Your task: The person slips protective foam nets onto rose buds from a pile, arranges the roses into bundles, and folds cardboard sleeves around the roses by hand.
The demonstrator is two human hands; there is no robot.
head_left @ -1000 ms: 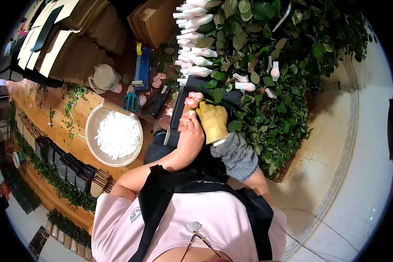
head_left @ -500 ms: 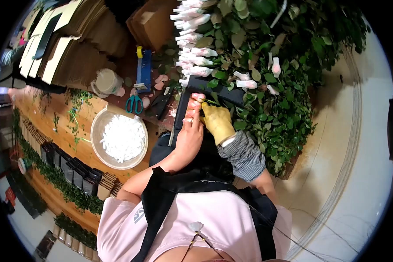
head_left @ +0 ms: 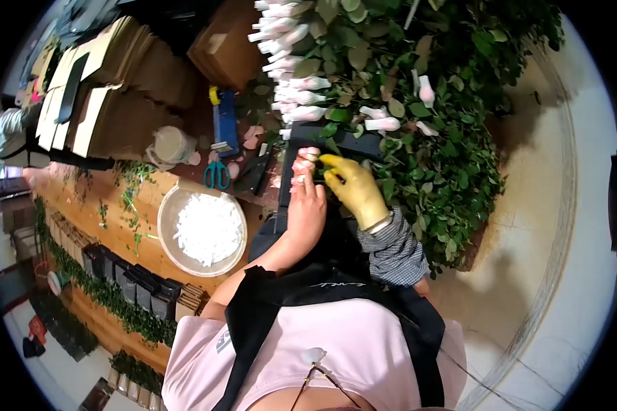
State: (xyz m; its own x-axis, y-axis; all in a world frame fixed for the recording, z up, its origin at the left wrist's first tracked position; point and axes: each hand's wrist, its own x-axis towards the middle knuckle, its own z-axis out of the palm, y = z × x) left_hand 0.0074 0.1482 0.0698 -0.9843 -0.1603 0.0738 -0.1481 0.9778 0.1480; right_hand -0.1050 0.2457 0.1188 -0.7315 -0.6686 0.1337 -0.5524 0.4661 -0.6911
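My bare left hand (head_left: pixel 307 214) reaches forward with its fingers stretched out, the tips resting on a small row of pink roses (head_left: pixel 304 166). The roses lie inside a black tray-like frame (head_left: pixel 286 185) with raised edges. Just right of them is my right hand (head_left: pixel 355 192), in a yellow glove. Its thumb and forefinger are apart, and I see nothing between them. The rose stems are mostly hidden by the gloved hand and the tray. Beyond the tray, rose heads in white net sleeves (head_left: pixel 301 97) line up in a column.
Leafy stems (head_left: pixel 432 185) are heaped on the right. At left stand a basket (head_left: pixel 166 236) of white pieces, teal scissors (head_left: pixel 216 175), a blue tape dispenser (head_left: pixel 224 123), a whitish pail (head_left: pixel 173 145) and stacked cardboard (head_left: pixel 110 123). A person (head_left: pixel 17 133) is at the far left.
My gloved right hand has drawn back a little from the roses and its fingers have spread. My left hand stays on the roses. The whole view has shifted slightly.
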